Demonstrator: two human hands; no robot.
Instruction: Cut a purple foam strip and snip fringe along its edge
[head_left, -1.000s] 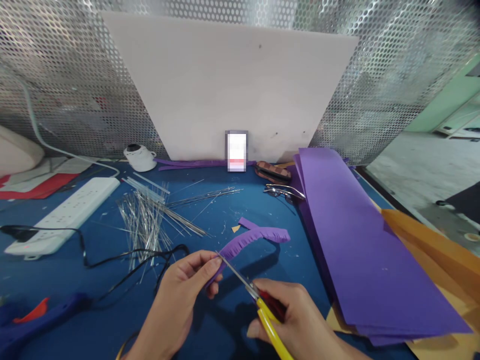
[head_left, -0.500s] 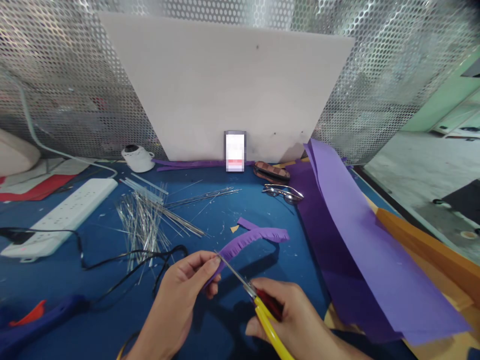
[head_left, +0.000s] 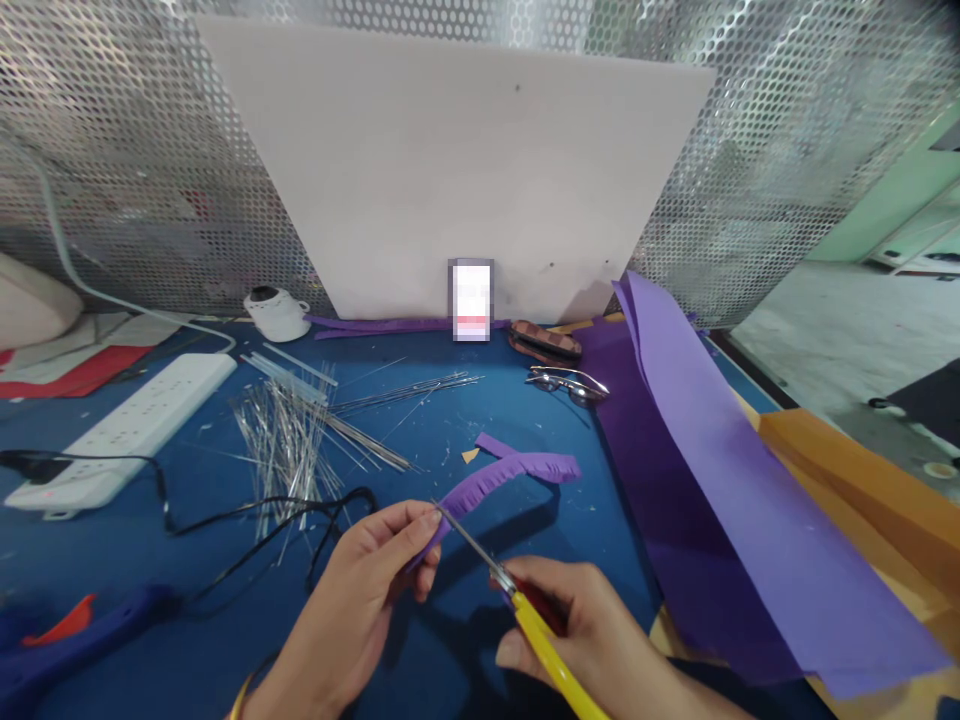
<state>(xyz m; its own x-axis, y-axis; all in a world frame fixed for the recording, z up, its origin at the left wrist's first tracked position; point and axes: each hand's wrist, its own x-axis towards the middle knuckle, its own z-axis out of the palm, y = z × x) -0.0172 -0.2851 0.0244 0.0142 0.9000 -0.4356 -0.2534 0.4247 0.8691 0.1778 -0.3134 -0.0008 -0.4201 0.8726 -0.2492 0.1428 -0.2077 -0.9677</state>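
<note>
Well left of the curved, fringed purple paper strip (head_left: pixel 487 482) lies a long white plastic power strip (head_left: pixel 135 425); between them sits a heap of thin silvery wires (head_left: pixel 289 440). The left hand (head_left: pixel 375 565) pinches the purple paper strip's near part. Right of that strip, the right hand (head_left: pixel 592 615) grips yellow-handled metal scissors (head_left: pixel 540 640), blades meeting it; large purple paper sheets (head_left: pixel 750 500) lie farther right.

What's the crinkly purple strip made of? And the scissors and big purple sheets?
Purple strip: probably matte paper, maybe thin foam; it's wrinkled. Scissors: the blades look metal, grey and shiny; the yellow handle seems plastic, smooth and glossy. Purple sheets: likely paper, smooth and dull, bending in a curve.
</note>
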